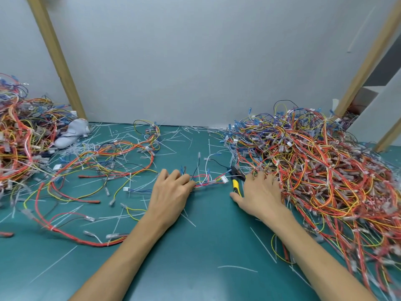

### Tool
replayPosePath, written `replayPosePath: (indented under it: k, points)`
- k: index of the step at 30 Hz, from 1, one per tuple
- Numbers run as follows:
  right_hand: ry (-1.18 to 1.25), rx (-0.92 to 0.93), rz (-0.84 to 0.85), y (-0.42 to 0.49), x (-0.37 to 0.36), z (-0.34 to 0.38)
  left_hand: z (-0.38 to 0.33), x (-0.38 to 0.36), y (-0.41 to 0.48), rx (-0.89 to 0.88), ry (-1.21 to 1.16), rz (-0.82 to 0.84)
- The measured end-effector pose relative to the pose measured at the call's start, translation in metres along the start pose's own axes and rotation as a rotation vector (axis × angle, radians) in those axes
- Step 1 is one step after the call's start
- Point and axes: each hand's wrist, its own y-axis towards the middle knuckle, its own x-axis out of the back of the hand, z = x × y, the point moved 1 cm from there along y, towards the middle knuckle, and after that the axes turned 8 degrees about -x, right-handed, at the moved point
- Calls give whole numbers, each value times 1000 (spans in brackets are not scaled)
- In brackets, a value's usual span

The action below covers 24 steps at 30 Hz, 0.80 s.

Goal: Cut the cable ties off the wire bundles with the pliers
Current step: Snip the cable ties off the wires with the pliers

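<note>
Left hand [171, 191]: our fingers curl tight on one end of the small bundle [209, 181], we judge to pin it down so that its tie lies exposed.
Small bundle: it lies stretched between our two hands, its white connector [224, 179] pointing toward the pliers.
Pliers [236, 183]: flat on the green mat [195, 268], yellow handle toward us, just beside the bundle for a short reach.
Right hand [261, 192]: our fingers are spread flat and grip nothing. The thumb touches the yellow handle, though blur hides whether it hooks it.
Right heap [325, 170]: against our right fingertips, and probably the uncut stock.
Left heap [19, 144]: well apart, and likely the finished side.
Cut ties [263, 246]: white strips scattered over the mat.
</note>
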Motion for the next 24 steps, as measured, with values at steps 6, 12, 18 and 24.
replayPosePath:
  k: [6,12,18,24]
  points:
    - [-3,16,-103,1,-5,12,5,3,-2,13,-54,-5]
    - [488,0,-228,7,-7,-5,8,4,-3,34,-148,-42]
    - [632,353,-197,2,8,-21,11,-1,-3,-94,3,-63]
    - [398,470,-178,6,7,-27,12,-1,-3,-194,112,-88]
